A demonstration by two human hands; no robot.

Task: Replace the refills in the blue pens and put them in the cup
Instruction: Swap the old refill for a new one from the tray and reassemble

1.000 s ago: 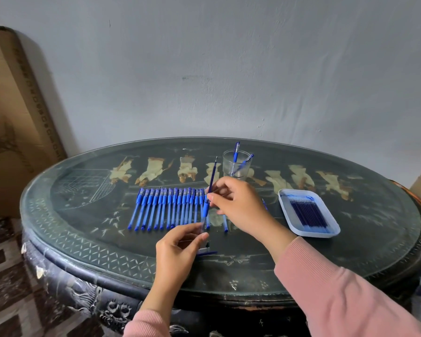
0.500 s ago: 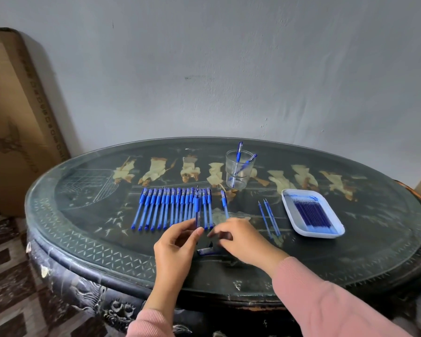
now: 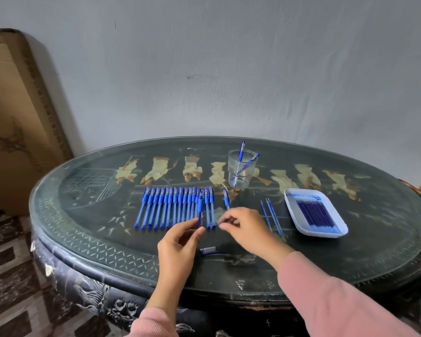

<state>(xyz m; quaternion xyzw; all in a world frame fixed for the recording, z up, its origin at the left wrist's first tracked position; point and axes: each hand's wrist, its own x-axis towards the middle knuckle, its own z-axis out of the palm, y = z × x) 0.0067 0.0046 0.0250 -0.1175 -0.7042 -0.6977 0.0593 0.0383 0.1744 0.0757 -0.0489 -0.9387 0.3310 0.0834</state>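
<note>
Left hand: the left hand (image 3: 179, 242), low centre of the frame, pinches the held pen (image 3: 200, 205) by its lower barrel, tip up, just in front of the row of pens (image 3: 170, 207).
Right hand: the right hand (image 3: 246, 229) hovers just right of it, fingertips drawn together; I cannot tell whether anything small sits between them.
Row risk: the held pen stands right over the near ends of the row, so a loose swing could knock those pens out of line or set them rolling on the glassy desk (image 3: 326, 259).
Cap risk: the cap (image 3: 208, 250) lies loose below both hands, and a wrist or sleeve could sweep it toward the near edge.
Mix-up risk: two loose refills (image 3: 272, 216) lie between the right hand and the tray (image 3: 292, 212) of fresh refills (image 3: 314, 214); if those are the old ones, one could be grabbed by mistake.
Grip risk: a thin, smooth barrel held low may twist or slip under a push.
Cup: the cup (image 3: 246, 182) stands upper centre with two pens leaning inside. It looks light, and a hasty drop could tip it.
</note>
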